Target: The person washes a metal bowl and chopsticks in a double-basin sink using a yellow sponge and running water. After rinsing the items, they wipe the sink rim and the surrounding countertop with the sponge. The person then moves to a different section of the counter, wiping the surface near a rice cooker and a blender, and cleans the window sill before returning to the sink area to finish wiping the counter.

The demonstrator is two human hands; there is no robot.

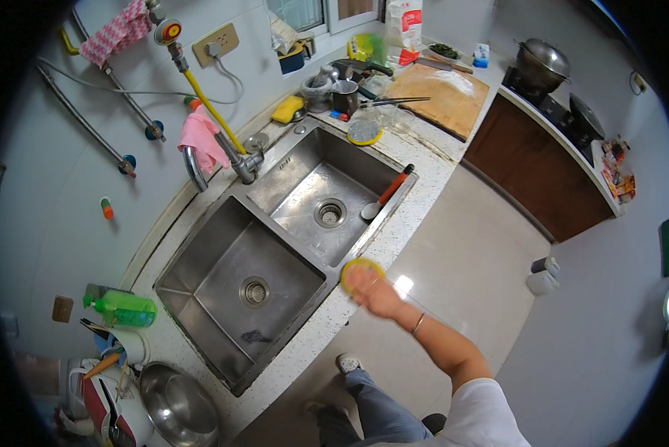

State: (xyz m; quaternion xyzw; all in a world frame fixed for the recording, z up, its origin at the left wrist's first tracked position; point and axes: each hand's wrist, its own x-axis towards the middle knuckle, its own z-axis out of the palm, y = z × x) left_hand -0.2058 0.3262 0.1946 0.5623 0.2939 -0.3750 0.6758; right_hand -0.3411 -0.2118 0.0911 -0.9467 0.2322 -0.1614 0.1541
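Note:
My right hand (370, 290), slightly blurred, is on a round yellow-edged scrubbing pad (346, 272) at the front edge of the speckled counter (289, 335). The fingers cover most of the pad. Beside the hand is the steel double sink (306, 254). Its far basin (295, 207) looks wet, and a spoon with an orange handle (390, 190) leans at its front side. A dark patch (255, 336) marks the near basin (217, 302). My left hand is out of view.
A grey pad with a yellow rim (364, 132) and a yellow sponge (288, 109) lie behind the sink. Pink rubber gloves (200, 137) hang over the faucet (245, 167). A cutting board (435, 98) with a knife stands right; a green soap bottle (124, 308) and steel bowl (179, 402) stand left.

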